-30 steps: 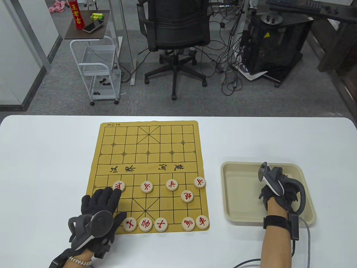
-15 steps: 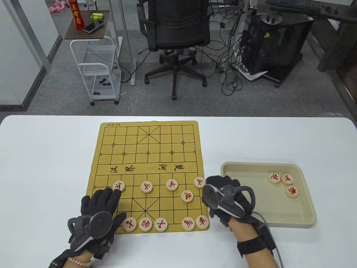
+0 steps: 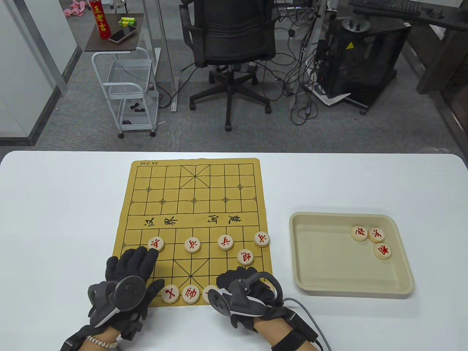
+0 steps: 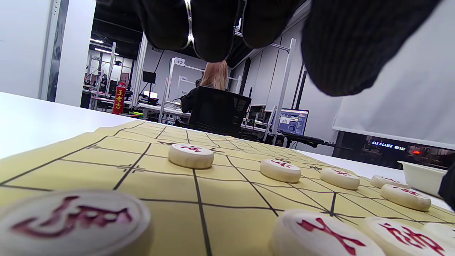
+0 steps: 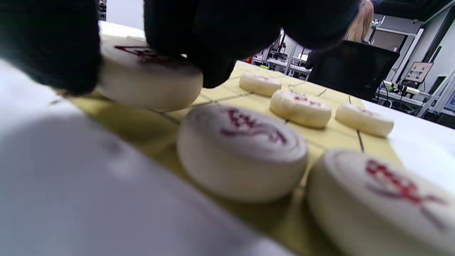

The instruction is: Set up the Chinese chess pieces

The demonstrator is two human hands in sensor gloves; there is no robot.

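The right hand [image 3: 245, 292] pinches a chess piece [image 5: 149, 73] at the board [image 3: 193, 182]'s near row, thumb and fingers on its rim. The left hand [image 3: 129, 272] lies flat, fingers spread (holding nothing). 3 pieces wait in the tray [image 3: 303, 252]. These discs look light, rigid, smooth; grip opposite edges.

Bottom-row pieces [image 3: 210, 291] under right hand [image 3: 248, 292]

Round pale wooden chess pieces [image 3: 193, 245] with red characters, flat on yellow board [image 3: 193, 204], three in beige tray [image 3: 351, 289]
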